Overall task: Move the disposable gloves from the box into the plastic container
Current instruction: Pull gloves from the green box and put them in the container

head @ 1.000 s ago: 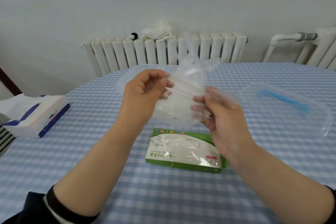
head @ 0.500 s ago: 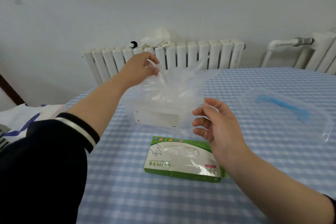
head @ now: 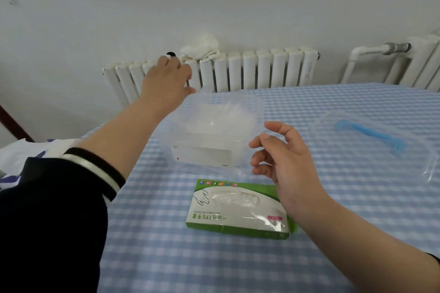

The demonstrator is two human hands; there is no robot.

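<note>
A clear plastic container (head: 252, 112) stands mid-table, with a thin transparent disposable glove (head: 221, 116) draped inside it. My left hand (head: 166, 81) reaches over the container's far left corner, its thumb and hidden fingers pinching the glove's raised edge. My right hand (head: 285, 162) hovers by the container's near right corner, fingers loosely curled and holding nothing. The green and white glove box (head: 238, 211) lies flat in front of the container, with gloves showing through its top opening.
The container's clear lid (head: 416, 150) with a blue handle (head: 371, 135) lies on the right of the blue checked tablecloth (head: 166, 245). A tissue pack (head: 14, 162) sits at the left edge. White radiators (head: 262, 69) line the wall, one with a cloth (head: 202, 49) on top.
My right hand let go of the glove. My left hand carried it away from me and down into the container, stretching out to the far left rim.
</note>
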